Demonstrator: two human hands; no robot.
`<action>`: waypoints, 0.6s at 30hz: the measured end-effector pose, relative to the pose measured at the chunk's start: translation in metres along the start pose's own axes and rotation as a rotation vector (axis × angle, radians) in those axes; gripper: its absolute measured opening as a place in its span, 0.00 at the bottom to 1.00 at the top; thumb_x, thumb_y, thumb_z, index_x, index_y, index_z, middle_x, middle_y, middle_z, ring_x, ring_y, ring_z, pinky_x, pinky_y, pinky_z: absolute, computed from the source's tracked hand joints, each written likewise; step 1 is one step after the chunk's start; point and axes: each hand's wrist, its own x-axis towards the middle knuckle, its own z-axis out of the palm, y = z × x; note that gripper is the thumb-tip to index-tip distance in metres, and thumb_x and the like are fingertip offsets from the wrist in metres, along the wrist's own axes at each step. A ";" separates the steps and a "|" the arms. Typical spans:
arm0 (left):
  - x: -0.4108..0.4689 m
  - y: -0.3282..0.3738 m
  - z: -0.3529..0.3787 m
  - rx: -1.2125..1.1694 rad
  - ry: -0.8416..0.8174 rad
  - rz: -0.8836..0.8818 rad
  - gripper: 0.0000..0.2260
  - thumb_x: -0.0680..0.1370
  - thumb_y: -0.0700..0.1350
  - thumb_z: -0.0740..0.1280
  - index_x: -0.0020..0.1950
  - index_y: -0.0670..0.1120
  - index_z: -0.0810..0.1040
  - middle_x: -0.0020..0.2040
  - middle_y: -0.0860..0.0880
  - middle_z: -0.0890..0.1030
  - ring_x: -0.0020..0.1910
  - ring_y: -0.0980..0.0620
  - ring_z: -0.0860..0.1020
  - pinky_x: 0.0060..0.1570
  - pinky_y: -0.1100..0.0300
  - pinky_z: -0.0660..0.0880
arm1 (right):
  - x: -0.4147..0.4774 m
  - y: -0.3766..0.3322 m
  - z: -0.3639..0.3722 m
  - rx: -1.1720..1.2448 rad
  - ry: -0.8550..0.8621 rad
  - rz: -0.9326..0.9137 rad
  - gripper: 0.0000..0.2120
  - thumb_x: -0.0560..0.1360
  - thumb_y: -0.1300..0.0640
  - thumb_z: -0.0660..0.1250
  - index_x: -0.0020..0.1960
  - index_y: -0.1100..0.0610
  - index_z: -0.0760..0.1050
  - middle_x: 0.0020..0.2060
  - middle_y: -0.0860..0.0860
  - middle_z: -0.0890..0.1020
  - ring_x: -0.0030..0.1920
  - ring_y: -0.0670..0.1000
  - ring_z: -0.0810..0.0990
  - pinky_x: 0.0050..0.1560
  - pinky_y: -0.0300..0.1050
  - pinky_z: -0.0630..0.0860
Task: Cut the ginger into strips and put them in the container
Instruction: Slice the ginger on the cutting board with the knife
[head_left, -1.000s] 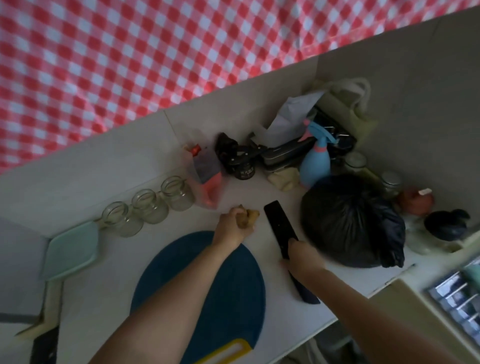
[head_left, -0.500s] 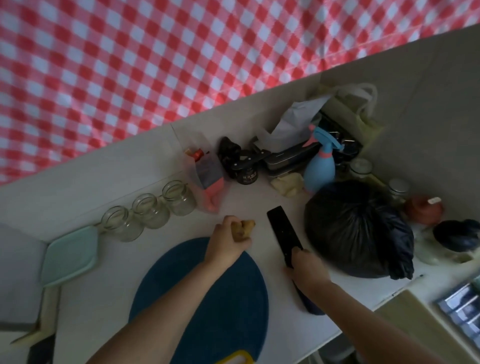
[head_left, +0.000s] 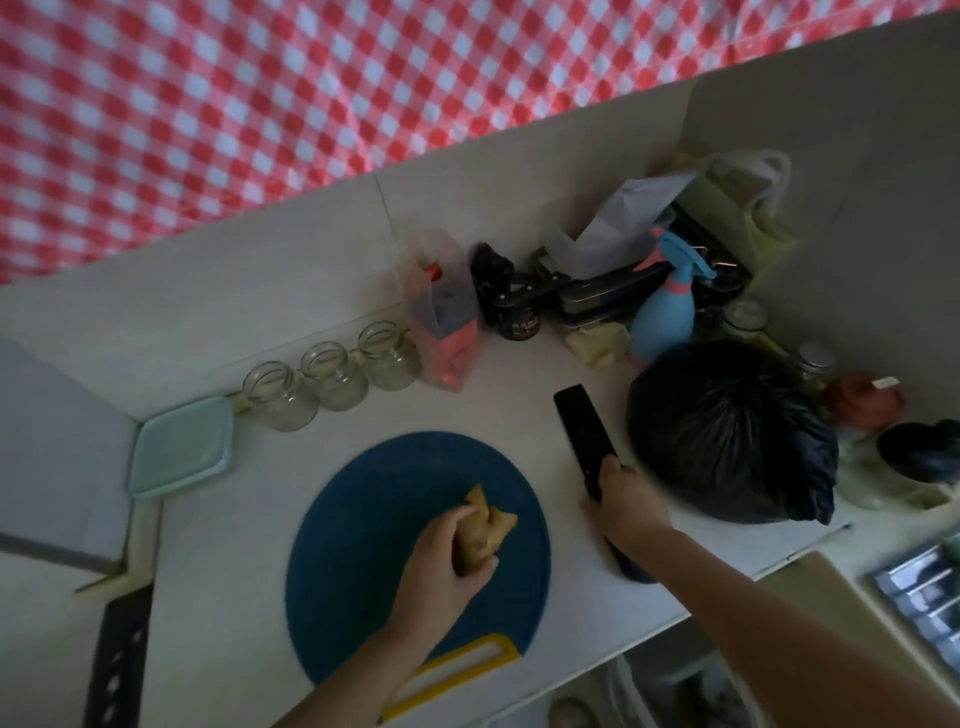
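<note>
Fingers (head_left: 448, 522) of the left hand (head_left: 441, 566) curl around a ginger root (head_left: 485, 527) on a blue cutting board (head_left: 363, 519); to their right, the right hand (head_left: 626, 506) grips a black knife (head_left: 584, 431).

Ahead of the fingers of the left hand (head_left: 447, 566), which grip the ginger (head_left: 488, 527), the blue cutting board (head_left: 363, 509) is bare to its far rim. Beyond stand three glass jars (head_left: 332, 371) and a pink pouch (head_left: 452, 338). A black bag (head_left: 727, 431) crowds the right hand (head_left: 628, 506) gripping the knife (head_left: 584, 431); bare counter (head_left: 535, 405) separates the hands.
</note>
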 end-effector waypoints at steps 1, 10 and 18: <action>-0.003 -0.002 0.000 0.031 0.008 0.032 0.25 0.72 0.49 0.73 0.65 0.59 0.67 0.62 0.61 0.67 0.61 0.63 0.67 0.62 0.70 0.67 | -0.001 0.000 0.000 0.005 0.003 0.002 0.20 0.77 0.53 0.65 0.64 0.59 0.63 0.55 0.57 0.77 0.51 0.56 0.79 0.46 0.48 0.78; -0.011 -0.009 0.009 0.077 0.097 0.137 0.20 0.75 0.48 0.70 0.65 0.56 0.72 0.60 0.59 0.65 0.60 0.70 0.66 0.54 0.80 0.65 | -0.008 -0.006 -0.004 0.044 0.042 0.048 0.16 0.76 0.57 0.63 0.60 0.60 0.64 0.51 0.57 0.77 0.47 0.57 0.79 0.39 0.47 0.73; -0.010 -0.012 0.005 0.078 0.092 0.192 0.17 0.74 0.46 0.70 0.62 0.51 0.75 0.59 0.55 0.67 0.59 0.75 0.64 0.54 0.81 0.63 | -0.044 -0.019 -0.019 0.183 0.085 -0.248 0.08 0.80 0.58 0.58 0.58 0.58 0.67 0.41 0.52 0.76 0.38 0.53 0.76 0.40 0.51 0.75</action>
